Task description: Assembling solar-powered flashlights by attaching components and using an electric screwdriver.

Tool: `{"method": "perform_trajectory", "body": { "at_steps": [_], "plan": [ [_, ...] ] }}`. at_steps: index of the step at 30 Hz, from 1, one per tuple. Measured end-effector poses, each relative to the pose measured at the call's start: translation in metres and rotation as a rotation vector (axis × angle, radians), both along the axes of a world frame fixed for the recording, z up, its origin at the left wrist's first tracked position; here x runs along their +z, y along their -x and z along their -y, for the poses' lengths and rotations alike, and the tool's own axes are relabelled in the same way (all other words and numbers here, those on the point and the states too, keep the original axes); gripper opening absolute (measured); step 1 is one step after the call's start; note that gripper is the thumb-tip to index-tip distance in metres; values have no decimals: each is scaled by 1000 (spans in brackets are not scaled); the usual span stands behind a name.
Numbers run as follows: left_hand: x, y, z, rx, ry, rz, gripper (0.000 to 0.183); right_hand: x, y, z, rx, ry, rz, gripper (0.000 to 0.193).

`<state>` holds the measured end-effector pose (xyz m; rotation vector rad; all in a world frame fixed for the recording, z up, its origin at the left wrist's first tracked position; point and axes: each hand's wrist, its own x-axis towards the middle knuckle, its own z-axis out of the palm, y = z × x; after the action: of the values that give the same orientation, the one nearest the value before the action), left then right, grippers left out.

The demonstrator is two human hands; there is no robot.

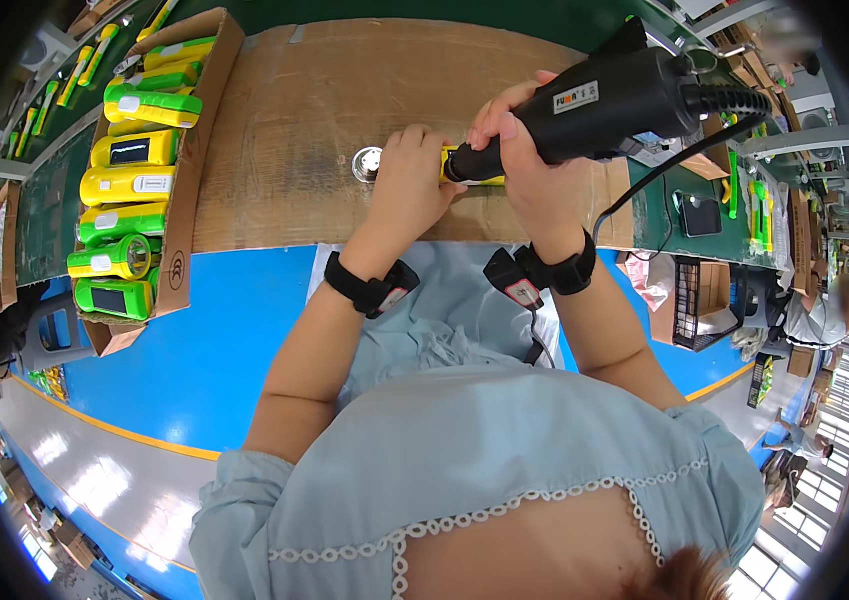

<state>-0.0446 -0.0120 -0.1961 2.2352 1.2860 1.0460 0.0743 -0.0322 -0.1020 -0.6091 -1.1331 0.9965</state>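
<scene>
My left hand [409, 175] is closed over a yellow flashlight [489, 181], pressing it down on a cardboard sheet [314, 100]. A round silvery lamp head [366, 163] shows just left of my fingers; whether it joins the yellow body is hidden under my hand. In my right hand [534, 165] is a black corded electric screwdriver [594, 105], gripped near its narrow front end. It lies tilted, nose down to the left, and its tip meets the yellow body beside my left fingers. The exact contact point is hidden.
On the left stands a long cardboard box [212, 120] of yellow and green flashlights [134, 185]. The screwdriver's black cable [684, 150] hangs down at the right. Beyond it, a dark phone-like device [699, 213] lies on the green bench. A black wire basket [689, 300] is lower right.
</scene>
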Motion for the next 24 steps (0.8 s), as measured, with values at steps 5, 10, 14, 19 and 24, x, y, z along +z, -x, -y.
{"method": "perform_trajectory", "body": {
  "at_steps": [5, 10, 14, 19, 24],
  "plan": [
    [3, 4, 3, -30, 16, 3, 54, -2, -4, -3, -64, -55, 256, 27],
    [6, 8, 1, -85, 70, -80, 70, -2, -2, -14, -86, -89, 151, 37],
    [6, 7, 2, -84, 69, -172, 70, -2, -9, -18, -9, -147, 138, 40],
    [15, 5, 0, -52, -26, -305, 49, 20, -48, -22, 192, -320, -127, 51],
    [21, 11, 4, -88, 1, -281, 53, 24, -118, -37, 400, -317, -152, 77]
  ]
}}
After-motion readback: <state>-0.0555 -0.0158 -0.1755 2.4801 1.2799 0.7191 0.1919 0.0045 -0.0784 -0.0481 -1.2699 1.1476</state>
